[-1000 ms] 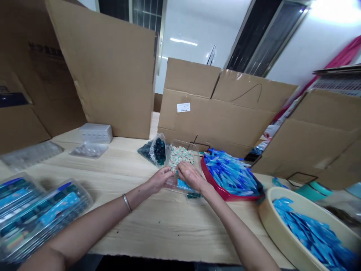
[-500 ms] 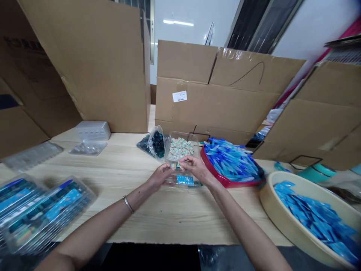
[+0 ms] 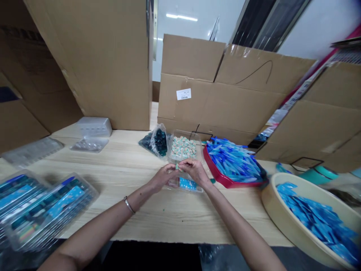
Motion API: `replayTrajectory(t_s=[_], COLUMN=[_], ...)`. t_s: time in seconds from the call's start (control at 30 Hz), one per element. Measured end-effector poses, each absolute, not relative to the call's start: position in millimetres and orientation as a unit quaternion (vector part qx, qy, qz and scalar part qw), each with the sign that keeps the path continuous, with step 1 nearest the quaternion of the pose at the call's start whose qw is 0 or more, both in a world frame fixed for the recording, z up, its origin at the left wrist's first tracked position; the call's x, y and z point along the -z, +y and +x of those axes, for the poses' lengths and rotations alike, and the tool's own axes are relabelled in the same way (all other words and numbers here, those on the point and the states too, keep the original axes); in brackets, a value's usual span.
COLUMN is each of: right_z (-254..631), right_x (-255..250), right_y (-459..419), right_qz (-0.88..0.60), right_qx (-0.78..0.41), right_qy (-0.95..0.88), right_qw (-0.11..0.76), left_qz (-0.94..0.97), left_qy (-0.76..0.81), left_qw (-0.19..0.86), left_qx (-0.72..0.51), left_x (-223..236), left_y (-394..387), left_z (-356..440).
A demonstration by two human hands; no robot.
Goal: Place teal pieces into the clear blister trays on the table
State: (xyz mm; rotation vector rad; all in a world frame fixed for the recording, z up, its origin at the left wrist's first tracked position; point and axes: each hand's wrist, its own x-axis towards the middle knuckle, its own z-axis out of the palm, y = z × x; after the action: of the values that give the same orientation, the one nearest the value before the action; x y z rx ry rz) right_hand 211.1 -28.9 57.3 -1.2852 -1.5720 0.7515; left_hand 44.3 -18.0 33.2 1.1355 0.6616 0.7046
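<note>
My left hand (image 3: 163, 176) and my right hand (image 3: 194, 171) meet over a small clear plastic package (image 3: 186, 184) with a blue card inside, lying on the wooden table (image 3: 158, 210). Both hands are closed in a pinch on a small pale piece (image 3: 177, 166) held between their fingertips. Just behind the hands stands a clear tub of small pale pieces (image 3: 184, 148). A clear bag of dark green parts (image 3: 158, 141) lies to its left.
A red tray of blue sticks (image 3: 234, 162) sits to the right, and a cream bowl of blue packets (image 3: 307, 218) at the near right. Filled clear packages (image 3: 47, 210) are stacked at the near left. Big cardboard boxes (image 3: 220, 98) wall the back.
My hands have drawn slightly together and lifted a small piece above the package. The view has shifted a little; the things on the table stay put.
</note>
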Motion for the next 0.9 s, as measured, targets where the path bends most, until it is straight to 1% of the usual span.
replayTrajectory(t_s=[0.1,0.2,0.33,0.4,0.47,0.6,0.67,0.77,0.9], right_z=[212.2,215.2,218.6,217.2,213.6,204.9,202.5,204.9,224.7], right_x=[-57.5,-56.6,-58.8,-61.7,-64.0,-64.3,-62.9,-63.0,-72.7], right_y=[-29.7,-30.3,-32.3,-33.7,-34.8,-37.9,-40.4,-39.9,-12.7], right_qz=[-0.513,-0.503,-0.511,-0.513,-0.507,-0.493,-0.491,-0.502,-0.537], right_qx=[-0.278,-0.309,-0.365,-0.368,-0.335,-0.199,-0.167,-0.173,-0.212], right_qy=[-0.671,-0.671,-0.62,-0.621,-0.651,-0.74,-0.763,-0.767,-0.705], right_qw=[0.457,0.449,0.469,0.465,0.454,0.411,0.385,0.359,0.412], left_qz=[0.525,0.524,0.515,0.521,0.533,0.557,0.562,0.555,0.532], left_qy=[0.301,0.315,0.328,0.33,0.325,0.309,0.304,0.304,0.297], left_qw=[0.735,0.732,0.735,0.732,0.725,0.713,0.715,0.724,0.731], left_qx=[-0.305,-0.3,-0.294,-0.291,-0.292,-0.292,-0.285,-0.275,-0.308], left_x=[-39.0,-41.7,-39.7,-37.5,-35.4,-34.1,-35.3,-36.0,-27.4], left_y=[-19.5,-19.7,-18.4,-17.6,-17.0,-16.7,-17.0,-17.4,-15.2], left_z=[39.8,37.6,36.2,35.8,35.7,35.1,33.5,30.1,26.8])
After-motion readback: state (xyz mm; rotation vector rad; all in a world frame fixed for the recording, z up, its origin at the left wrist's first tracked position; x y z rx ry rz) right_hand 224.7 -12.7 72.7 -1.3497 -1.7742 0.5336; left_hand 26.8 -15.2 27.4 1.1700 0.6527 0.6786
